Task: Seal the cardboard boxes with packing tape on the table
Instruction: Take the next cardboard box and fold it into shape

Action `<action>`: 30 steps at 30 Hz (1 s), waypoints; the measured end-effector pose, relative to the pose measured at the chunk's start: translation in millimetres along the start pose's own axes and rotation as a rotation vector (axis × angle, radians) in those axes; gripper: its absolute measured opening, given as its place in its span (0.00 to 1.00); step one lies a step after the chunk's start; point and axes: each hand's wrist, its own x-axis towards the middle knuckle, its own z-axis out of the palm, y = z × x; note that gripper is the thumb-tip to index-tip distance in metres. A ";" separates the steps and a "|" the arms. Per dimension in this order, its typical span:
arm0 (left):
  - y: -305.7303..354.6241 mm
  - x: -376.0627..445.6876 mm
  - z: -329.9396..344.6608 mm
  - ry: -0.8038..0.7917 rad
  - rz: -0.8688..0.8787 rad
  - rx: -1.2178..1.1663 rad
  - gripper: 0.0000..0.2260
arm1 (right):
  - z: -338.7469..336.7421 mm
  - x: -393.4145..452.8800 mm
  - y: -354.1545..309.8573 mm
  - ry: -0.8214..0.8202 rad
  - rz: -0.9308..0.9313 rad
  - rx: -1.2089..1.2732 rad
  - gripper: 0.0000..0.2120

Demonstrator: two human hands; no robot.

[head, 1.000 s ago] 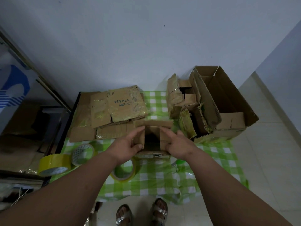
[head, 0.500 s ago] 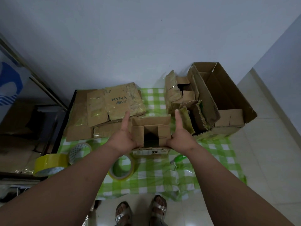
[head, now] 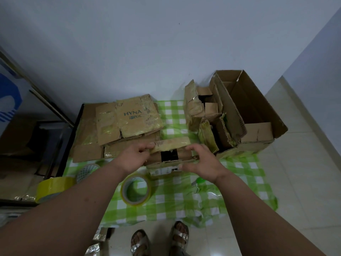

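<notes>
Cardboard boxes cover the far part of the table (head: 166, 206), which wears a green-and-white checked plastic cloth. The largest is a tall open brown carton (head: 258, 115) at the right edge, its flaps standing up. Against its left side leans a cluster of crumpled, tape-glossed smaller boxes (head: 201, 115). On the far left lies a stack of flattened brown cartons (head: 125, 124), the top one printed HYNA and patched with yellowish tape.

The small brown cardboard box (head: 171, 154) being worked on sits at the table's middle, between both hands. Its top is only partly closed: a worn, tape-streaked far flap tilts over a dark opening, and a white label shows on its near face.

The left hand (head: 132, 157) grips the left end of that flap, its fingers (head: 145, 147) curled onto the edge. The right hand (head: 204, 163) is at the box's right side with fingers bent and spread; whether they touch the cardboard cannot be told.

A roll of yellowish packing tape (head: 136, 189) lies flat just near the box. A bigger yellow tape roll (head: 53, 187) stands at the left edge, with a pale patterned roll (head: 86, 170) beside it.
</notes>
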 end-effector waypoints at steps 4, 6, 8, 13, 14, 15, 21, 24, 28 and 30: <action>5.8 -10.3 -9.5 -0.127 -0.023 0.131 0.28 | 2.7 2.3 0.0 0.098 -0.022 -0.012 0.26; 4.3 -12.1 -7.9 -0.136 -0.011 0.210 0.34 | 2.8 3.9 -1.3 0.120 -0.027 -0.063 0.30; -0.9 -10.7 -3.5 -0.086 0.004 0.196 0.34 | 3.8 5.6 -1.6 0.121 -0.042 -0.149 0.32; -15.6 -3.4 6.3 0.098 0.030 0.061 0.19 | 12.1 8.3 -0.6 0.164 -0.046 -0.252 0.24; -16.3 -2.8 7.1 0.117 0.038 0.082 0.18 | 13.7 8.5 -1.1 0.172 -0.044 -0.270 0.23; -16.6 -2.2 8.0 0.134 0.059 0.121 0.18 | 15.3 8.7 -1.4 0.181 -0.045 -0.290 0.23; -19.4 -1.2 16.2 0.187 0.216 0.309 0.19 | 24.1 10.2 5.3 0.291 -0.097 -0.388 0.20; -23.3 1.4 15.6 0.188 0.226 0.317 0.18 | 27.6 10.8 6.4 0.329 -0.205 -0.495 0.16; -23.3 3.8 15.8 0.186 0.231 0.351 0.18 | 36.8 12.3 9.9 0.340 -0.314 -0.537 0.11; -23.3 3.2 15.5 0.186 0.225 0.410 0.18 | 39.5 10.0 10.8 0.346 -0.285 -0.559 0.12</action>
